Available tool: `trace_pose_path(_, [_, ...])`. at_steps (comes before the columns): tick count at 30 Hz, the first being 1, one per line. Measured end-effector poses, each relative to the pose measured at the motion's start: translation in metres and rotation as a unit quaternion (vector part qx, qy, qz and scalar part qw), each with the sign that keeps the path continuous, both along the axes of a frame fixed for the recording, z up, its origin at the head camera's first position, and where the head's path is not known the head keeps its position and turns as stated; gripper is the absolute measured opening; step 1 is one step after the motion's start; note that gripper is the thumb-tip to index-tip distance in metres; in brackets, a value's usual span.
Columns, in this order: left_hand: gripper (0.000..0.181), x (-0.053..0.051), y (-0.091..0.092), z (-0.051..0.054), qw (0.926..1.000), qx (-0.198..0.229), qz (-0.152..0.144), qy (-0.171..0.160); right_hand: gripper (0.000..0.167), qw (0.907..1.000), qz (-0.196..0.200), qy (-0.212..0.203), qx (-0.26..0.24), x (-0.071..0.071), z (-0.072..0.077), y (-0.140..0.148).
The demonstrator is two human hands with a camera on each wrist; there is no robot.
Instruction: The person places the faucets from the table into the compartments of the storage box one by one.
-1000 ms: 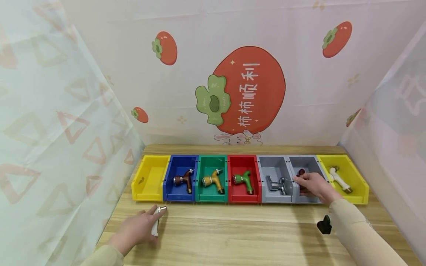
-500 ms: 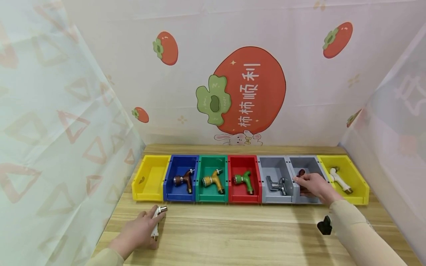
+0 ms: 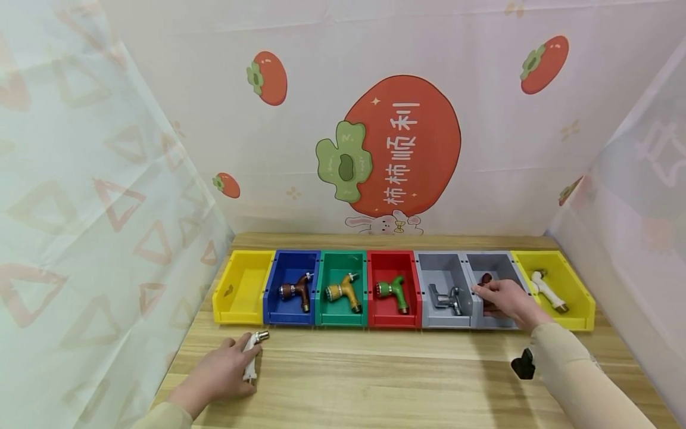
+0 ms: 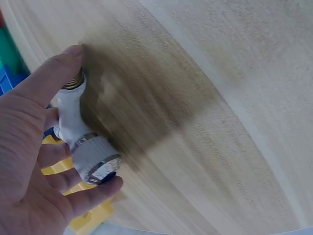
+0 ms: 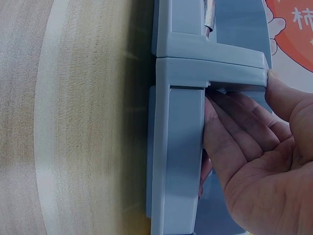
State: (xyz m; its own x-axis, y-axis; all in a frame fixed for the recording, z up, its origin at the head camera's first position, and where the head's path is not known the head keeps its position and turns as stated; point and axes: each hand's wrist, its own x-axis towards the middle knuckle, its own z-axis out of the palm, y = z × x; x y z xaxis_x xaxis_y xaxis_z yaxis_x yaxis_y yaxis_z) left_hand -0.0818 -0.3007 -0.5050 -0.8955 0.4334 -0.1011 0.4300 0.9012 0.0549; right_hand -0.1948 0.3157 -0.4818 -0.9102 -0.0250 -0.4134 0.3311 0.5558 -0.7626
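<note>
My left hand (image 3: 217, 368) holds a white faucet (image 3: 250, 357) just above the wooden table, in front of the left yellow bin (image 3: 249, 286). In the left wrist view, the thumb lies at the faucet's brass threaded end and a fingertip touches its round knob (image 4: 102, 164). My right hand (image 3: 509, 298) reaches into the right-hand grey bin (image 3: 495, 265). Its thumb sits on the bin's side wall (image 5: 220, 73) while its fingers lie inside, against that wall. A dark brown faucet (image 3: 485, 279) inside that bin is mostly hidden by the hand.
Blue, green, red and grey bins in the row hold a brown faucet (image 3: 297, 291), a yellow faucet (image 3: 345, 292), a green faucet (image 3: 393, 292) and a chrome faucet (image 3: 447, 298). Another white faucet (image 3: 548, 291) lies in the right yellow bin. A black object (image 3: 524, 364) lies near the right sleeve.
My left hand has shifted slightly left with the white faucet, which has turned a little in the fingers. The right hand stays at the grey bin.
</note>
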Motion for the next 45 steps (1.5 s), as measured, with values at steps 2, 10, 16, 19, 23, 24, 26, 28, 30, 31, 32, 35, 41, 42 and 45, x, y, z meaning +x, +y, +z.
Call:
trace_pose_path(2, [0.072, 0.0, -0.002, -0.001, 0.9998, -0.006, -0.01, 0.014, 0.045, 1.0, -0.001, -0.002, 0.001, 0.0, 0.0, 0.0])
trace_pose_path(10, [0.075, -0.001, -0.01, 0.0, 0.9991, -0.001, -0.042, 0.007, 0.047, 1.0, -0.001, -0.007, 0.001, -0.001, -0.001, 0.001])
trace_pose_path(16, [0.074, -0.004, -0.018, -0.002, 0.9948, 0.006, -0.09, 0.049, 0.048, 1.0, -0.004, -0.009, -0.001, 0.0, -0.001, 0.0])
trace_pose_path(19, [0.075, -0.005, -0.023, -0.002, 0.9914, 0.009, -0.107, 0.075, 0.048, 1.0, -0.001, -0.008, 0.0, 0.0, 0.0, 0.0])
trace_pose_path(23, [0.079, -0.007, -0.028, 0.0, 0.9869, 0.01, -0.128, 0.097, 0.049, 1.0, -0.002, -0.009, 0.001, 0.0, 0.0, 0.0])
trace_pose_path(24, [0.081, -0.009, -0.028, 0.001, 0.9842, 0.013, -0.139, 0.109, 0.049, 0.9999, -0.003, -0.01, 0.0, -0.001, 0.0, 0.0])
trace_pose_path(26, [0.085, -0.012, -0.029, 0.002, 0.976, 0.017, -0.164, 0.142, 0.049, 0.9999, -0.004, -0.011, -0.001, -0.001, 0.001, 0.0])
trace_pose_path(28, [0.089, -0.015, -0.03, 0.004, 0.9648, 0.027, -0.19, 0.18, 0.048, 0.9999, -0.006, -0.012, -0.003, -0.001, 0.0, 0.0])
trace_pose_path(30, [0.09, -0.02, -0.03, 0.005, 0.9549, 0.036, -0.207, 0.209, 0.048, 0.9999, -0.008, -0.013, -0.004, -0.001, 0.0, 0.0])
trace_pose_path(31, [0.09, -0.022, -0.031, 0.006, 0.9513, 0.04, -0.213, 0.219, 0.048, 0.9999, -0.005, -0.012, -0.002, -0.001, 0.0, 0.0])
trace_pose_path(32, [0.09, -0.024, -0.031, 0.007, 0.9479, 0.042, -0.217, 0.229, 0.048, 0.9999, -0.005, -0.011, -0.002, -0.001, 0.0, 0.0])
trace_pose_path(35, [0.091, -0.031, -0.032, 0.012, 0.9417, 0.042, -0.226, 0.245, 0.047, 1.0, -0.004, -0.009, 0.0, -0.001, 0.0, 0.0])
trace_pose_path(41, [0.093, -0.044, -0.034, 0.023, 0.9371, 0.026, -0.225, 0.265, 0.048, 1.0, -0.002, -0.007, 0.001, -0.001, 0.0, 0.0])
trace_pose_path(42, [0.093, -0.047, -0.035, 0.025, 0.9364, 0.025, -0.224, 0.269, 0.048, 1.0, -0.002, -0.006, 0.001, -0.001, 0.0, 0.0])
trace_pose_path(45, [0.093, -0.055, -0.036, 0.029, 0.9344, 0.018, -0.219, 0.281, 0.047, 1.0, -0.001, -0.004, 0.002, 0.0, 0.0, 0.0])
